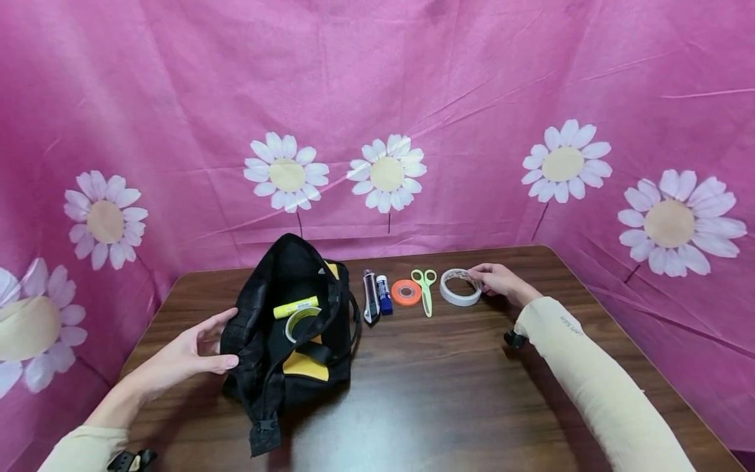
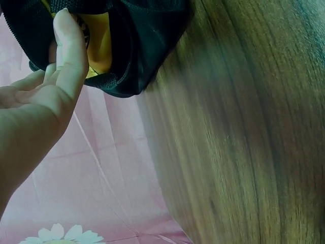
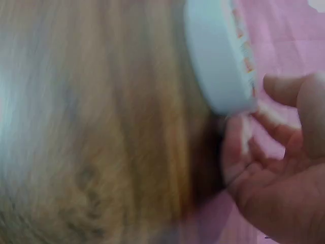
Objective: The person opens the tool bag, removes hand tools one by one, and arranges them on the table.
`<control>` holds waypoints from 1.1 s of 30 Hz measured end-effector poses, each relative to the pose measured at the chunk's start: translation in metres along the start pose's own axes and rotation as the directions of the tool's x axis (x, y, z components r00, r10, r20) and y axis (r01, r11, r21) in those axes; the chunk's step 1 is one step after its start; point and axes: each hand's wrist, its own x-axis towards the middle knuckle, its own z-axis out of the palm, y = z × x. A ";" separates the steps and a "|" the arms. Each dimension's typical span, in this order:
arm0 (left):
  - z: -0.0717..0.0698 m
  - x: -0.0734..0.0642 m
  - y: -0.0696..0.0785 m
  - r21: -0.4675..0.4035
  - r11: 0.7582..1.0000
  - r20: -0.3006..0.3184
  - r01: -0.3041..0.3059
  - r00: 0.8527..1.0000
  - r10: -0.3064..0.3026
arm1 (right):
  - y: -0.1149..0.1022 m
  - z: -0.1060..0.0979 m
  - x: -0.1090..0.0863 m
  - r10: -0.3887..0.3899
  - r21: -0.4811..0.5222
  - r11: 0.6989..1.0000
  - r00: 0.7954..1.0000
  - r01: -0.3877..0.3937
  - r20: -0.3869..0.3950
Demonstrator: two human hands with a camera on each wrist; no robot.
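A black tool bag [image 1: 253,354] with yellow panels stands open on the left of the table. My left hand [image 1: 194,347] grips its left side, thumb towards me and fingers partly hidden by the fabric; the left wrist view shows a digit against the black bag [image 2: 152,40]. Inside lie a yellow stick [image 1: 295,307] and a pale yellow tape roll [image 1: 293,323]. On the right, my right hand [image 1: 498,282] pinches the right rim of a white tape roll [image 1: 461,300]. Fingertips meet the end of the white tape roll [image 3: 216,56] in the blurred right wrist view.
Between bag and white roll, a utility knife [image 1: 371,298], a blue glue stick [image 1: 385,296], an orange tape roll [image 1: 397,294] and green scissors [image 1: 426,292] lie in a row on the wooden table [image 1: 436,393]. A pink flowered cloth [image 1: 460,111] hangs behind.
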 end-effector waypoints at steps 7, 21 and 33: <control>0.001 0.001 0.000 -0.015 1.000 0.015 0.009 1.000 -0.009 | -0.035 -0.005 -0.005 -0.012 -0.042 0.999 0.997 0.015 0.077; -0.001 0.004 0.002 -0.004 1.000 0.022 0.008 1.000 -0.008 | -0.200 0.020 -0.036 -0.134 -0.170 0.958 0.887 0.230 0.442; 0.000 0.002 0.004 -0.008 1.000 0.038 0.019 0.999 -0.019 | -0.289 0.103 -0.051 -0.280 -0.035 0.894 0.617 0.447 0.736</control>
